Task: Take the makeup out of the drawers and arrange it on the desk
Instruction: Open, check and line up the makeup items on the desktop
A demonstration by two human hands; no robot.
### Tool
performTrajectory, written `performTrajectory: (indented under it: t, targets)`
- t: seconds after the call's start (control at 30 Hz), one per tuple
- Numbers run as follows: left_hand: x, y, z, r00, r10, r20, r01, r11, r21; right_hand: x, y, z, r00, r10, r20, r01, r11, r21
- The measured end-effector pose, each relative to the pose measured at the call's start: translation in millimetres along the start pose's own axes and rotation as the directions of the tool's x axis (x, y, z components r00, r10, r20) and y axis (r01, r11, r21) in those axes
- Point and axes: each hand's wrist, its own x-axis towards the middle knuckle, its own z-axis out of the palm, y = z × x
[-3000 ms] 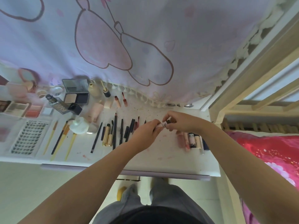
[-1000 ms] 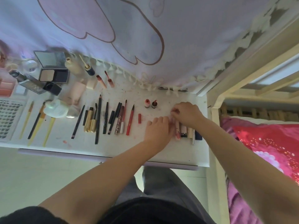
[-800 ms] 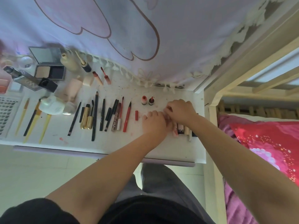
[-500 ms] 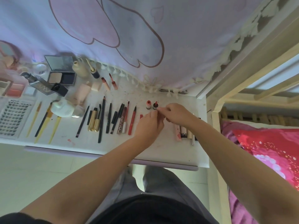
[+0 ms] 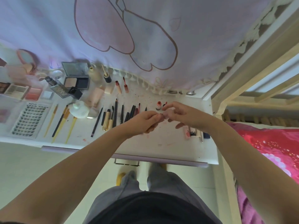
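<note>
Above the desk [image 5: 169,147] mid-right, both hands meet: left hand [image 5: 142,121] & right hand [image 5: 186,115] pinch a small pale-pink tube [image 5: 165,114] between fingertips, other fingers loosely curled. Looks light, stiff, slick plastic; prob best gripped at cap & body ends. Vs 1 s ago, hands were down at the lipstick cluster [image 5: 193,132] near-right; now lifted, tube held clear of the desk.
</note>
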Motion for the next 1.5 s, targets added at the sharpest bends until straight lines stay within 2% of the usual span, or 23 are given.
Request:
performTrajectory:
  t: [0.1, 0.17, 0.27, 0.37, 0.47, 0.53, 0.63, 0.7, 0.8, 0.9, 0.97, 1.07, 1.1, 1.2, 1.3, 1.4, 1.5]
  targets:
    - [-1.2, -1.8, -2.6, 1.0, 0.028, -0.003, -0.027, 0.985, 0.168, 2.9, -6.7, 3.8, 0.99, 0.144, 0.003, -0.142, 0.979, -0.148]
    - [-2.9, -4.8, -4.4, 1.0, 0.007, 0.028, -0.012, 0.988, 0.156, 5.6, -5.5, 6.7, 0.99, 0.141, -0.003, -0.138, 0.965, -0.222]
    - [-6.6, -8.5, -9.6, 0.994, -0.057, 0.096, 0.052, 0.997, 0.053, 1.7, -1.7, 6.1, 0.995, 0.091, 0.033, -0.083, 0.98, -0.181]
    - [-5.4, -13.1, -11.1, 0.994, -0.037, 0.102, 0.023, 0.991, 0.135, -2.1, -5.4, 8.4, 0.983, 0.164, 0.077, -0.155, 0.981, -0.114]
    - [-1.8, -13.7, -11.1, 0.993, -0.024, 0.116, 0.007, 0.989, 0.148, -0.3, -9.9, 12.0, 0.974, 0.222, 0.031, -0.214, 0.962, -0.171]
    - [-0.5, -12.9, -14.0, 0.985, -0.064, 0.158, 0.051, 0.995, 0.084, 0.5, -8.0, 10.6, 0.988, 0.152, -0.018, -0.152, 0.957, -0.247]
    - [1.2, -14.8, -23.4, 0.942, -0.165, 0.293, 0.21, 0.969, -0.129, -4.6, -5.3, 7.4, 0.999, 0.04, -0.026, -0.044, 0.979, -0.197]
    - [3.9, -18.0, -28.7, 0.886, -0.184, 0.426, 0.311, 0.917, -0.251, -7.2, -3.9, 7.2, 1.0, 0.0, -0.004, -0.001, 0.98, -0.198]
    - [6.7, -23.3, -33.7, 0.794, -0.187, 0.579, 0.449, 0.822, -0.351, -8.3, 0.8, 8.0, 0.998, -0.056, -0.019, 0.048, 0.956, -0.29]
    - [3.5, -34.7, -39.5, 0.788, -0.169, 0.592, 0.49, 0.755, -0.436, -13.6, 8.4, -3.2, 0.992, -0.075, -0.097, 0.04, 0.946, -0.321]
    - [0.4, -43.7, -42.3, 0.821, -0.162, 0.547, 0.474, 0.727, -0.497, -16.2, 16.3, -14.9, 0.988, -0.015, -0.155, -0.023, 0.971, -0.237]
    - [-1.8, -49.6, -40.2, 0.891, -0.169, 0.422, 0.399, 0.736, -0.547, -16.8, 30.0, -21.6, 0.987, 0.096, -0.125, -0.071, 0.979, 0.189]
    - [-1.4, -48.6, -37.2, 0.913, -0.177, 0.369, 0.36, 0.774, -0.521, -16.9, 34.0, -20.5, 0.989, 0.099, -0.114, -0.067, 0.965, 0.254]
    - [4.1, -40.6, -21.7, 0.96, -0.192, 0.203, 0.256, 0.897, -0.359, -12.1, 45.9, -8.4, 0.983, 0.111, -0.147, -0.071, 0.964, 0.255]
    - [13.2, -38.4, -1.7, 0.983, -0.186, -0.001, 0.182, 0.965, -0.19, 2.0, 58.7, 10.3, 0.948, 0.162, -0.273, -0.076, 0.951, 0.3]
    - [25.4, -41.5, 18.4, 0.976, -0.064, -0.206, 0.08, 0.994, 0.071, 20.1, 70.7, 27.6, 0.879, 0.109, -0.465, -0.058, 0.991, 0.122]
    - [36.6, -46.0, 34.9, 0.911, 0.086, -0.404, 0.043, 0.953, 0.3, 37.2, 78.3, 39.2, 0.81, 0.016, -0.586, -0.076, 0.994, -0.077]
